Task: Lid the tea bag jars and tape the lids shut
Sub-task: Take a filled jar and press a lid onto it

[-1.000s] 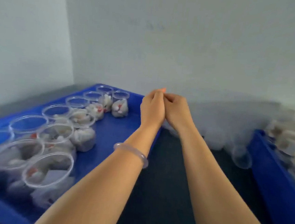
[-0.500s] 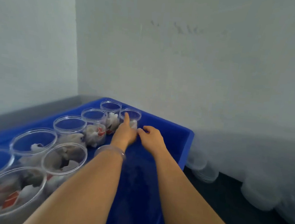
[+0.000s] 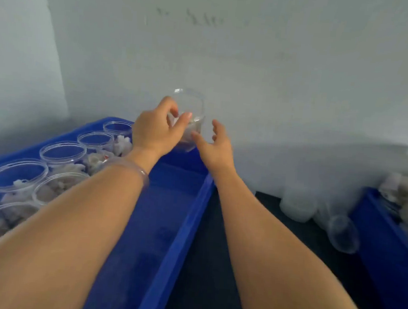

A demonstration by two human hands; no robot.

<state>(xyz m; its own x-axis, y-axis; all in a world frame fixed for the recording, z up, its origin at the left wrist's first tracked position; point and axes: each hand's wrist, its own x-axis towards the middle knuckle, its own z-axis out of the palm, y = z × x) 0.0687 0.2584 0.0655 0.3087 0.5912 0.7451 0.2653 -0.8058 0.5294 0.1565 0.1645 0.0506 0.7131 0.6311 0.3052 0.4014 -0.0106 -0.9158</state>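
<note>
1. Far left: a blue tray point(image 3: 182, 226) holds two rows of clear jars point(image 3: 62, 150), all upright and without lids. White tea bags point(image 3: 122, 146), some with red tags, lie inside them.
2. Left wrist: a clear bracelet point(image 3: 132, 170) sits above the tray's open floor.
3. Left hand point(image 3: 155, 130): thumb and fingers curled round one jar point(image 3: 192, 109), which is raised clear of the tray over its far right corner, in front of the wall point(image 3: 255, 60). This jar has no lid, is tilted, and has blurred white contents.
4. Right hand point(image 3: 216, 145): fingers spread and loosely bent, holding nothing, just beside the raised jar on its right. Whether the thumb touches the jar cannot be told.
5. Centre right: a dark desk point(image 3: 213, 266) runs between the tray and a second tray point(image 3: 386, 256).
6. Right: translucent tubs point(image 3: 297, 207) stand on the desk against the wall, with one clear round piece point(image 3: 344, 234) lying just beside them.
7. Far right: the second tray, also blue, holds blurred white items.
</note>
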